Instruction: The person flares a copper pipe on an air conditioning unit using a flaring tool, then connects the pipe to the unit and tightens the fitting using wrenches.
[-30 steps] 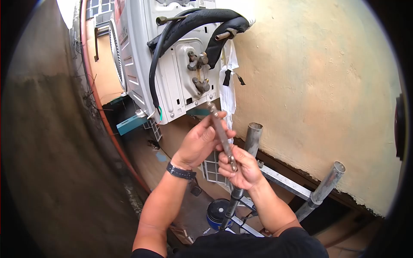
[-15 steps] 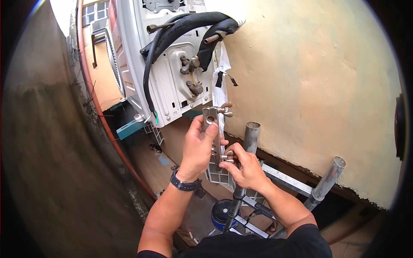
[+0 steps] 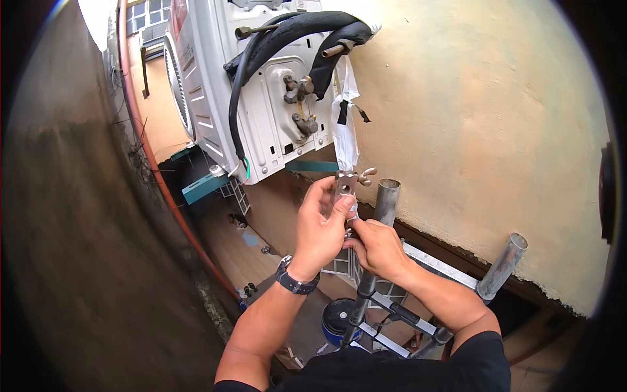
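Observation:
My left hand (image 3: 321, 225) is closed round a metal flaring bar (image 3: 345, 178), held upright with a round hole facing me and my thumb across its front. A wing nut (image 3: 368, 176) sticks out at the bar's upper right. My right hand (image 3: 380, 248) pinches at the lower end of the bar, on a second wing nut (image 3: 348, 233) that is mostly hidden by the fingers. Just above the bar hangs white wrapping (image 3: 346, 134). Farther up, an insulated pipe (image 3: 300, 32) with a bare copper end (image 3: 332, 50) loops over the air conditioner's outdoor unit (image 3: 264, 140).
Two brass valves (image 3: 305, 124) project from the unit, which rests on teal brackets (image 3: 204, 188). A metal ladder (image 3: 441, 264) with round posts stands at my right, near the plastered wall (image 3: 470, 130). Below is a blue bucket (image 3: 338, 318) with a black lid. A dark wall (image 3: 72, 215) rises at left.
Both hands and the flaring bar have shifted slightly right, and the bar has turned. My right fingers now cover more of the lower wing nut. The view has moved a little.

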The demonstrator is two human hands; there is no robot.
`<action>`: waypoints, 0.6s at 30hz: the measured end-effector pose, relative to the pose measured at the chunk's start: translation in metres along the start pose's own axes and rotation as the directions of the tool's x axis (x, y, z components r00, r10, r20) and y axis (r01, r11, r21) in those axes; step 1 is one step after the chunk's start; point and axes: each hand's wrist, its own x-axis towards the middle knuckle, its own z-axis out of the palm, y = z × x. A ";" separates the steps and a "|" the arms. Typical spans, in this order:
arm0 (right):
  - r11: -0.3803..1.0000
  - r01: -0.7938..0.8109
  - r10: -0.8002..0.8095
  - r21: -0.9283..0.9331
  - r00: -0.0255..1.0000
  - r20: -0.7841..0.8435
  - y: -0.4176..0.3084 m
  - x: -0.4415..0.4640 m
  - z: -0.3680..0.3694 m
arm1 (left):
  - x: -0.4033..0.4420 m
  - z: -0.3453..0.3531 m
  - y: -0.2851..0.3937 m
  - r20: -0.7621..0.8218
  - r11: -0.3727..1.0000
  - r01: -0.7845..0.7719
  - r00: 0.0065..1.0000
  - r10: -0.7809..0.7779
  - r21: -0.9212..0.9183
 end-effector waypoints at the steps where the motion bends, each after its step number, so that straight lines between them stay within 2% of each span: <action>1: 0.999 0.002 -0.002 -0.041 1.000 -0.014 0.000 -0.001 0.000 | 0.001 0.000 0.001 -0.006 1.000 0.000 1.000 0.000 -0.001; 4: 0.999 0.005 -0.009 -0.047 0.996 -0.084 -0.001 -0.002 0.006 | 0.003 -0.001 -0.005 -0.070 0.995 0.095 0.993 -0.097 -0.023; 5: 0.999 -0.013 0.011 -0.046 0.999 -0.047 0.003 -0.001 0.006 | 0.003 -0.002 -0.012 -0.080 0.988 0.126 0.988 -0.133 -0.087; 7: 0.999 0.002 -0.001 -0.038 1.000 0.024 0.009 0.002 0.003 | 0.007 -0.012 -0.033 -0.019 0.998 0.052 0.998 -0.053 -0.038; 8: 0.996 0.035 -0.025 -0.086 0.993 0.113 0.019 0.002 0.001 | 0.002 -0.013 -0.034 0.005 0.993 0.111 0.994 -0.111 -0.029; 9: 0.996 0.025 -0.015 -0.085 0.994 0.111 0.017 0.002 0.000 | -0.001 -0.012 -0.037 0.012 0.993 0.119 0.993 -0.119 -0.028; 11: 0.969 -0.008 0.089 -0.247 0.944 0.316 0.009 0.002 -0.002 | -0.007 -0.009 -0.046 -0.029 0.968 -0.025 0.999 0.033 0.249; 12: 0.975 0.017 0.055 -0.223 0.948 0.313 0.016 0.002 0.002 | -0.009 -0.007 -0.048 -0.016 0.968 -0.023 0.999 0.028 0.251; 14: 0.977 0.026 0.035 -0.210 0.959 0.282 0.024 -0.001 0.011 | -0.015 -0.002 -0.052 -0.005 0.939 -0.117 0.992 0.126 0.322; 15: 0.979 0.046 0.008 -0.197 0.965 0.262 0.027 -0.004 0.017 | -0.016 -0.002 -0.056 0.000 0.939 -0.110 0.993 0.116 0.326; 17: 0.977 0.048 -0.002 -0.209 0.976 0.217 0.037 -0.014 0.035 | -0.017 -0.003 -0.070 -0.084 0.908 -0.053 0.992 0.096 0.416; 18: 0.950 0.130 -0.077 -0.283 0.979 0.191 0.046 -0.020 0.046 | -0.018 -0.005 -0.080 -0.078 0.882 -0.038 0.993 0.084 0.469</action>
